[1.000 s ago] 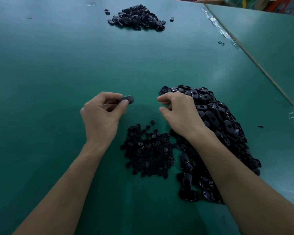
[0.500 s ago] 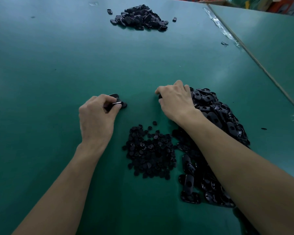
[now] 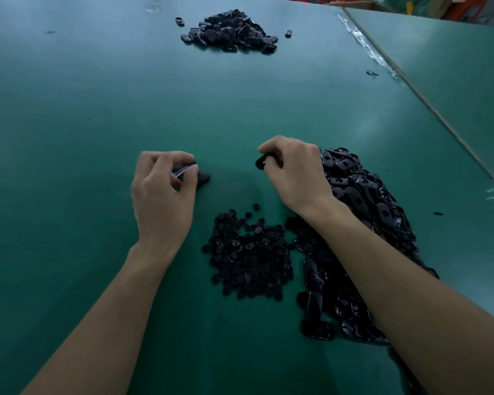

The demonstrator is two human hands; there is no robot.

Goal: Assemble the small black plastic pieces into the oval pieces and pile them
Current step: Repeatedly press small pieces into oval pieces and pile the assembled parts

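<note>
Nearest, the small pieces (image 3: 248, 258) lie heaped beside the ovals (image 3: 362, 223). Beyond, the left hand (image 3: 163, 195) pinches a dark part (image 3: 203, 178) low over the table (image 3: 97, 109); the right hand (image 3: 294, 175) pinches one oval (image 3: 261, 161). The far pile (image 3: 231, 32) lies well apart: a loose toss across the gap could overshoot or scatter it.

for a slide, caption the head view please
Left hand and right hand each hold a black oval piece beside the small-piece pile on a green table.

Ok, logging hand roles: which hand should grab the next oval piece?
Probably the right hand: it is beside the heap of black oval plastic pieces; the left hand, gripping a black piece, is farther.
</note>
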